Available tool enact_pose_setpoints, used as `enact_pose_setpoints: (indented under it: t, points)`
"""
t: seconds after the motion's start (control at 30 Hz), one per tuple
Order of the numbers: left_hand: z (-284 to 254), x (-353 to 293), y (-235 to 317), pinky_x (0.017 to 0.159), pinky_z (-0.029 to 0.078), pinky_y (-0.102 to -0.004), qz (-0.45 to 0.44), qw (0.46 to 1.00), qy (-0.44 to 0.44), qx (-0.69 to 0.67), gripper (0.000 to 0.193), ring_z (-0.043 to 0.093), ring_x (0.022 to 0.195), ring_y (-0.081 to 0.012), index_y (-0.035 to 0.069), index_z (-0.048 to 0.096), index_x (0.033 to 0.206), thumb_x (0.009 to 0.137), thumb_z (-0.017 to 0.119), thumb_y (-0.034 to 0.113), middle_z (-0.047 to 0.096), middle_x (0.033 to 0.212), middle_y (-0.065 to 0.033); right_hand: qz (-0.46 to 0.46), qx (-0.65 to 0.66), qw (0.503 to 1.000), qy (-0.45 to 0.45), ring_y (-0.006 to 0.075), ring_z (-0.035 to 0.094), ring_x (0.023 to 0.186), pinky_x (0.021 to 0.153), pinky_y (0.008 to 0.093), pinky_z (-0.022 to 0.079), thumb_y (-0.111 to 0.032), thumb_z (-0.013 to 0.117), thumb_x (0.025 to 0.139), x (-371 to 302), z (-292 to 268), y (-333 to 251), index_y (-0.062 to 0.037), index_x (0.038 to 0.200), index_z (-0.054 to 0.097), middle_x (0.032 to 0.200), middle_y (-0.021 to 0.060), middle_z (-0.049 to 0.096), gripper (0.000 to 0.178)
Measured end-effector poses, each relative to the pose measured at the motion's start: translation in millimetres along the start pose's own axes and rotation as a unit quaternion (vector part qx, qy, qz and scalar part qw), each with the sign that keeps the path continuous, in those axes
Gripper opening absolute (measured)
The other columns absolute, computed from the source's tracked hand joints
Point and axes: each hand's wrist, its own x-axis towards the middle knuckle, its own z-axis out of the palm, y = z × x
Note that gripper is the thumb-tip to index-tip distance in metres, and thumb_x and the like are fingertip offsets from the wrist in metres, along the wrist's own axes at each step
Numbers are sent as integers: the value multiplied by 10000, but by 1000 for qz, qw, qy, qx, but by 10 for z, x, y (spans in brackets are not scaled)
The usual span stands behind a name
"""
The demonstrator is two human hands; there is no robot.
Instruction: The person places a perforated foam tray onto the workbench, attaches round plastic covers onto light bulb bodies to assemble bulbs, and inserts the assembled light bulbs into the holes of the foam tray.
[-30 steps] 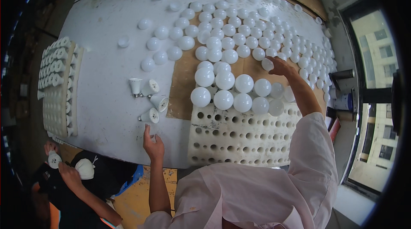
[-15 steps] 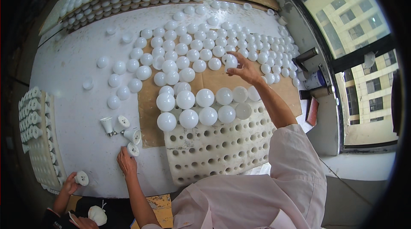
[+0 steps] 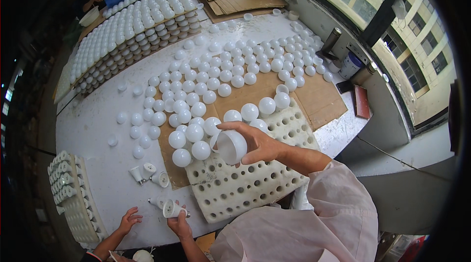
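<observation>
My right hand [image 3: 262, 145] grips a white dome-shaped bulb cover [image 3: 232, 148] above the pale foam board [image 3: 255, 188], its open rim showing. Another cover peeks out behind it, partly hidden. At the near table edge, my left hand [image 3: 180, 225] is closed round a white bulb base [image 3: 174, 209], wide end up. Just left of that lies another bulb base [image 3: 156, 202]. Several more bases [image 3: 149, 169] lie beside the cardboard sheet. Round white covers [image 3: 200, 149] line the board's far edge.
A co-worker's hand [image 3: 129, 221] is at the near left, fingers spread. Loose covers [image 3: 213, 84] crowd the cardboard [image 3: 265, 85]. Stacked trays of covers [image 3: 132, 31] stand far left; a board with bulb bases [image 3: 73, 193] is at the left edge. Metal cylinders [image 3: 332, 40] stand by the window.
My right hand has drawn back from the far covers to above the board with a cover. My left hand has picked up a bulb base. The co-worker's hand has let go of a base.
</observation>
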Motion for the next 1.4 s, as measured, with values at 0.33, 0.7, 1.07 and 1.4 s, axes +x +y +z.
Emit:
enact_pose_setpoints:
  t: [0.33,0.7,1.07,1.4]
  points:
    - [367,-421,767,601,518,-282,-19,960,-277,-24,586,631,641,-157,-122,487,1193,710,703,130,650,1044,-270,26,57,998,-16,149,571,1036,799,283,518,-267,865,625,-229,270,607,-110,1390,342,1185,67,553,940]
    - [468,-505,1139,835,492,-301,-45,902,-425,60,499,628,919,-155,-55,620,1086,685,795,184,679,1004,-110,81,19,993,-83,197,550,1103,898,350,478,-290,850,650,-359,594,976,-92,1300,418,1160,91,591,805]
    - [280,-559,1020,808,491,-299,-21,898,-434,75,451,626,902,-145,-24,646,1040,675,817,178,682,971,-96,154,0,981,-115,191,565,1075,934,347,454,-309,838,665,-371,780,1016,-77,1283,452,1154,79,596,765]
    - [192,-585,1047,793,490,-301,-20,896,-429,115,455,625,884,-152,-13,657,1016,651,833,194,677,953,-94,89,-146,970,-172,177,543,1111,959,338,432,-253,828,666,-302,815,1020,-85,1279,491,1164,51,589,719]
